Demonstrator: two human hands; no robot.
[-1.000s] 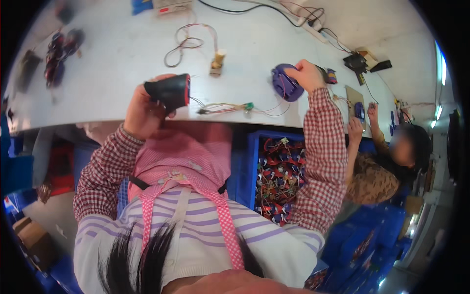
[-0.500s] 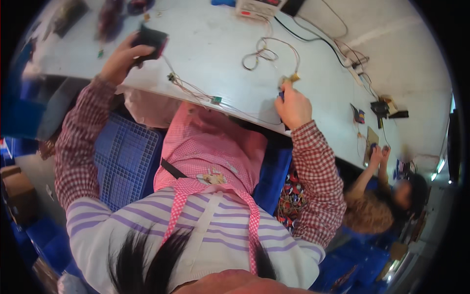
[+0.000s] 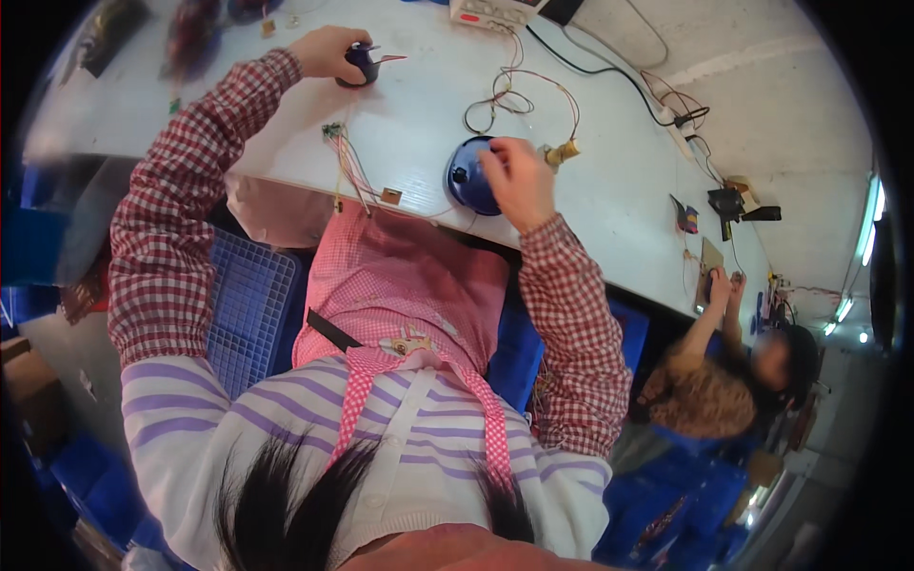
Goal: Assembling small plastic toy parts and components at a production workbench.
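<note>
At the far left of the table, my left hand (image 3: 328,54) is closed round a small dark blue rounded part (image 3: 358,68) with short red wires sticking out to the right. My right hand (image 3: 521,183) grips the right edge of a shiny dark blue dome-shaped shell (image 3: 468,181) close to the table's front edge. A dark round hole shows in the shell. Just beyond my right fingers lies a brass-coloured piece (image 3: 564,152) on a thin cable. Between my hands sits a small green circuit board (image 3: 333,131) with thin wires running toward the front edge.
A small brown square piece (image 3: 391,196) lies at the front edge. Coiled thin cable (image 3: 505,100) leads back to a white power supply box (image 3: 495,13). Bagged dark red items (image 3: 193,38) lie far left. To the right, another person (image 3: 709,385) works at the same table.
My left hand has moved right and farther back, turning its dark part. My right hand has shifted left; the blue dome now faces up. The small circuit boards and wires have shifted slightly.
</note>
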